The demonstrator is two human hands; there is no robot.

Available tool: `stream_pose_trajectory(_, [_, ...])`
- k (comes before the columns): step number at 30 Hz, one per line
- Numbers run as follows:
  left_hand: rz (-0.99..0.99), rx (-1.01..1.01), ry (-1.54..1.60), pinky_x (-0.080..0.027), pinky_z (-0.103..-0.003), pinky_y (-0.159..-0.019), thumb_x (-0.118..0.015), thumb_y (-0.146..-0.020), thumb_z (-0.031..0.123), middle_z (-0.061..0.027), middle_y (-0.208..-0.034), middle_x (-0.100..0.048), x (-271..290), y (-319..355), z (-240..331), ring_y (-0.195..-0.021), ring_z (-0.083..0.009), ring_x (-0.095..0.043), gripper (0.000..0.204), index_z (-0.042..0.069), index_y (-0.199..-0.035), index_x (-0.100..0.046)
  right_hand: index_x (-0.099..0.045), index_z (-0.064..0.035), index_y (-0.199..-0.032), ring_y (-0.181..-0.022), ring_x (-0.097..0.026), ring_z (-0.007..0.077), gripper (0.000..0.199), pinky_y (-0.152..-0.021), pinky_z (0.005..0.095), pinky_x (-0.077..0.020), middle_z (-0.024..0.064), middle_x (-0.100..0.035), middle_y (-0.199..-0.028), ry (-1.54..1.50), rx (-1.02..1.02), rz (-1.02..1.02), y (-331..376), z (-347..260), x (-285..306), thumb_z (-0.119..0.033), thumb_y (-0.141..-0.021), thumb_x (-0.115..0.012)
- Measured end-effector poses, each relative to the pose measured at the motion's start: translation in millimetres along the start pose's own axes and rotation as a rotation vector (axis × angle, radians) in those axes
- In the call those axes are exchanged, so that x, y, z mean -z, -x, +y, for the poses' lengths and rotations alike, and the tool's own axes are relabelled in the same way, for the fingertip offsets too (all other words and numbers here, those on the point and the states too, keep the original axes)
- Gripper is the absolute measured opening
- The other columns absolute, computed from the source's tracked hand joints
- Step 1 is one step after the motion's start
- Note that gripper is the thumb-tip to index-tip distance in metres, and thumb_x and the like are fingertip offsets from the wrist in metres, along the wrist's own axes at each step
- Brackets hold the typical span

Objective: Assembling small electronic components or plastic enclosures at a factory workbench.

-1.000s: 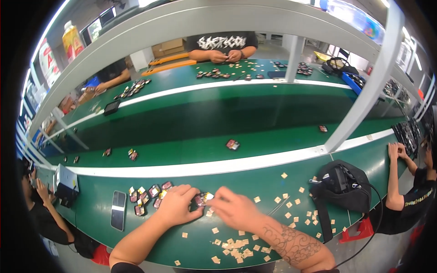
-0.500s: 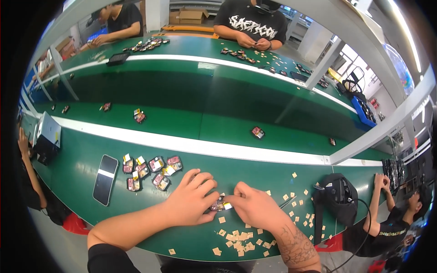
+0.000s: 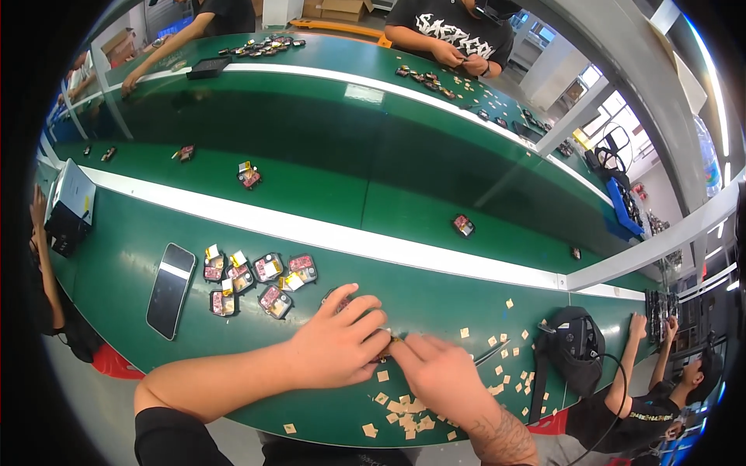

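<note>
head: half-spread left fingers [image 3: 367, 324] and curled right fingers [image 3: 413, 355] hold a module [image 3: 383, 356]

A green counter [image 3: 116, 287] with a curved front edge is bordered at the back by a white rail [image 3: 350, 231]. Above the right side runs a grey metal beam [image 3: 660, 85], near a bright strip light [image 3: 713, 85]. Beyond stand a pale pillar [image 3: 552, 66] and sunlit windows [image 3: 614, 109]. A red stool [image 3: 116, 363] stands over the grey floor [image 3: 99, 398] at lower left.
</note>
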State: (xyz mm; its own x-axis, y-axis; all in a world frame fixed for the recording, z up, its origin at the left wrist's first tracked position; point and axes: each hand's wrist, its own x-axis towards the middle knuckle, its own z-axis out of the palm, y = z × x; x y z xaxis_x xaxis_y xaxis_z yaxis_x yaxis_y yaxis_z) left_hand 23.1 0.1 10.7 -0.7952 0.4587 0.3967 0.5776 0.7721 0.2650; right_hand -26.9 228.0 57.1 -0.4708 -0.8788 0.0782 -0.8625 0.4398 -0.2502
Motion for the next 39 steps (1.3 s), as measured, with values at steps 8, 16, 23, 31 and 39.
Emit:
stream_pose_trajectory(8, [-0.005, -0.02, 0.033, -0.035, -0.059, -0.12, -0.082, -0.076, 0.03, -0.0073, -0.117, -0.064, -2.3, 2.3, -3.9, -0.127, -0.0286, -0.058, 0.03, 0.011, -0.094, -0.067, -0.067, -0.0081, -0.108, -0.081, -0.071, 0.0352, 0.017, -0.069, 0.0442, -0.0581, 0.0105, -0.067, -0.094, -0.432, -0.194, -0.024, -3.6, 13.7, -12.2, -0.007, -0.094, -0.075])
stream_pose_trajectory(16, [-0.021, -0.023, 0.045, -0.033, -0.06, -0.121, -0.081, -0.077, 0.027, -0.0094, -0.117, -0.061, 2.7, -0.2, 1.8, -0.127, -0.0305, -0.056, 0.034, 0.008, -0.102, -0.068, -0.061, -0.0074, -0.108, -0.078, -0.07, 0.0307, 0.024, -0.065, 0.0413, -0.0589, 0.0086, -0.063, -0.091, -0.088, -0.085, 0.027, 1.2, -4.2, -3.1, -0.003, -0.086, -0.069])
stream_pose_trajectory(23, [-0.035, 0.036, 0.113, -0.033, -0.06, -0.122, -0.085, -0.072, 0.03, -0.0077, -0.119, -0.063, -0.5, -0.5, -6.2, -0.127, -0.0288, -0.058, 0.038, 0.009, -0.099, -0.068, -0.059, -0.0055, -0.096, -0.069, -0.066, 0.0316, 0.015, -0.061, 0.0409, -0.0553, 0.0108, -0.061, -0.085, -0.39, -0.217, 0.064, -3.8, 10.0, -15.7, -0.002, -0.091, -0.072])
stream_pose_trajectory(31, [-0.103, 0.124, 0.133, -0.03, -0.062, -0.123, -0.085, -0.077, 0.033, -0.0101, -0.123, -0.061, 8.5, 0.8, -8.6, -0.131, -0.0307, -0.054, 0.05, 0.008, -0.116, -0.068, -0.068, -0.0078, -0.114, -0.077, -0.066, 0.0233, 0.026, -0.07, 0.0362, -0.0567, 0.007, -0.063, -0.099, -0.737, -0.275, -0.027, -5.6, 38.2, -4.2, -0.005, -0.09, -0.079])
stream_pose_trajectory(39, [-0.129, 0.126, 0.278, -0.029, -0.06, -0.125, -0.085, -0.086, 0.026, -0.0055, -0.118, -0.064, -0.7, 2.8, -9.3, -0.126, -0.0262, -0.06, 0.058, 0.013, -0.137, -0.061, -0.074, -0.0132, -0.12, -0.082, -0.071, 0.0273, 0.031, -0.073, 0.0392, -0.0602, 0.0057, -0.065, -0.106, -0.559, -0.044, 0.034, -3.7, 39.7, -23.0, -0.009, -0.09, -0.08])
